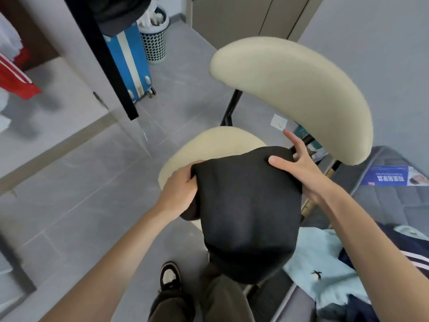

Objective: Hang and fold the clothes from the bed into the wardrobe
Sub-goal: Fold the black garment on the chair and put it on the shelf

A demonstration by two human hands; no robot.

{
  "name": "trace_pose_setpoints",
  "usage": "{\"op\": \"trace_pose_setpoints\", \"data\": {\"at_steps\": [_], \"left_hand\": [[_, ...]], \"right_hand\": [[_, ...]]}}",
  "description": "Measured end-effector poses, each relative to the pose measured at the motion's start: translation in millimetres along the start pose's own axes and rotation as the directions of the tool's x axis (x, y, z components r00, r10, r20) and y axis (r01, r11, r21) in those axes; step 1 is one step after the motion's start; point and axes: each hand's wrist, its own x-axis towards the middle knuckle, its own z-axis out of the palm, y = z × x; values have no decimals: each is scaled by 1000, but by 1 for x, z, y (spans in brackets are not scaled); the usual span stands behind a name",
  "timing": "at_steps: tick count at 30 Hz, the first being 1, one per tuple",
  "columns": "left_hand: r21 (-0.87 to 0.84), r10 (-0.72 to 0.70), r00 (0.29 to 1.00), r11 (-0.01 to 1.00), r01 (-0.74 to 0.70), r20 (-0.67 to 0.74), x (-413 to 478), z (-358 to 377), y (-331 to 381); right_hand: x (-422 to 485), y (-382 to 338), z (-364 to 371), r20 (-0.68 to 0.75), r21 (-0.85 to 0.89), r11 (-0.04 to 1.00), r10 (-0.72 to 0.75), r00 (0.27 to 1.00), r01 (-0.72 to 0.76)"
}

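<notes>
L hand (178, 189) grips left edge of black garment (246, 205), fingers curled round fabric. R hand (299, 163) pinches far corner, thumb on top, index raised. Garment: soft, matte, rounded bundle above cream padded chair seat (209, 145). Pale-blue garment (325, 263) crumpled on bed (383, 201), right.

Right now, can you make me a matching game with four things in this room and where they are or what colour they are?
Things:
1 black garment
2 suitcase
3 pale blue top
4 chair

Clues:
A lies on the bed
B cream coloured
C held by the left hand and right hand
D stands beside the basket

Pairs: 1-C, 2-D, 3-A, 4-B
</notes>
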Motion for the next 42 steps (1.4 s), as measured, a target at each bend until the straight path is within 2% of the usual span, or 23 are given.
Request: {"op": "trace_pose_setpoints", "data": {"at_steps": [2,4,7,9,12,14,16,18,23,26,27,29,31,33,34,36,37,39,40,42], "left_hand": [[11,-71,997,997,71,-34,5,-5,-2],[-38,-205,977,978,203,-63,16,-7,-8],[-290,-452,881,869,400,-139,43,-1,-22],[-384,-543,819,807,449,-184,59,3,-32],[-373,-553,825,794,481,-113,65,16,-55],[-301,-555,832,796,526,-15,64,24,-74],[-186,-578,816,803,567,-5,67,29,-91],[-99,-604,797,794,600,-8,67,33,-101],[-223,-582,811,785,578,56,50,39,-108],[-201,-520,854,838,508,-9,37,43,-103],[-202,-491,871,856,476,-28,31,45,-102],[-257,-446,895,865,431,0,14,46,-106],[-309,-413,905,852,423,100,-8,45,-112],[-188,-373,917,899,395,142,-29,46,-120],[-97,-340,931,930,354,130,-36,48,-125],[6,-274,961,962,274,21,-44,55,-131],[14,-257,963,966,259,-79,-43,57,-131],[71,-219,943,967,244,-251,-37,61,-126],[117,-196,937,964,238,-288,-33,62,-121],[201,-174,935,949,243,-308,-27,66,-114]], "right_hand": [[-6,-5,5,17,-28,999,43,999,-43],[-5,-5,13,8,-24,996,84,996,-84],[17,5,28,-108,40,996,88,990,-84],[41,17,38,-193,46,997,72,979,-65],[72,44,56,-170,-186,980,33,985,-65],[88,68,65,-159,-237,959,120,980,-156],[96,86,70,-178,-162,935,287,941,-316],[97,95,68,-141,-130,913,369,918,-387],[83,102,44,-79,-55,902,423,902,-428],[72,102,35,-55,92,903,426,903,-420],[68,106,35,-82,58,915,402,912,-399],[60,117,37,-201,-164,939,268,942,-302],[47,124,39,-265,-410,906,-12,964,-101],[33,127,40,-112,-532,834,-239,964,145],[25,128,41,12,-565,797,-253,967,215],[9,137,46,183,-651,718,-164,969,244],[4,141,47,185,-692,683,-148,971,236],[0,145,49,62,-735,649,-225,972,197],[1,145,50,-24,-745,648,-268,963,162],[9,141,51,-142,-766,640,-251,957,54]]}}
